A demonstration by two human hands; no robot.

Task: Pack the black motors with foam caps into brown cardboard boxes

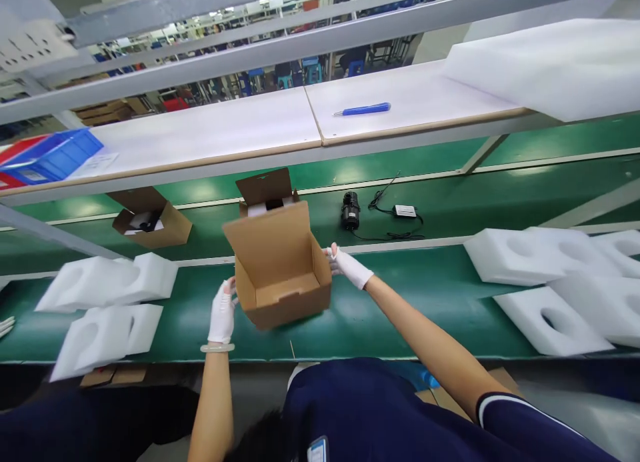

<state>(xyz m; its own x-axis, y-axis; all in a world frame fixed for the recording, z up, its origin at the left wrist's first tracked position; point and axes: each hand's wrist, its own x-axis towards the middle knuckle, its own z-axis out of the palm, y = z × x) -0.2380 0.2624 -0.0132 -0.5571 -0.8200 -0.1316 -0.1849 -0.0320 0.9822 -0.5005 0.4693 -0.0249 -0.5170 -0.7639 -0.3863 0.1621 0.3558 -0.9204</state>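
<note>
A brown cardboard box point(290, 305) with its lid raised is held between my two hands over the green bench, and its inside looks bare. My left hand point(223, 313), in a white glove that leaves fingertips uncovered, is closed on the box's left side. Against the right side, my right hand point(349, 265), gloved the same way, grips near the top edge with bent fingers. Just behind stands another open box point(265, 187), partly hidden by the raised lid. A black cylindrical device point(351, 211) with a cable and a white-labelled adapter point(405, 211) lies behind my right hand.
White foam blocks with round holes lie left point(105, 282) and right point(520, 255). An open carton point(170, 225) stands at back left. The white shelf point(215, 132) above bears a blue pen-like tool point(363, 109), a blue bin point(55, 155) and white foam. A co-worker's gloved fingers point(7, 326) show far left.
</note>
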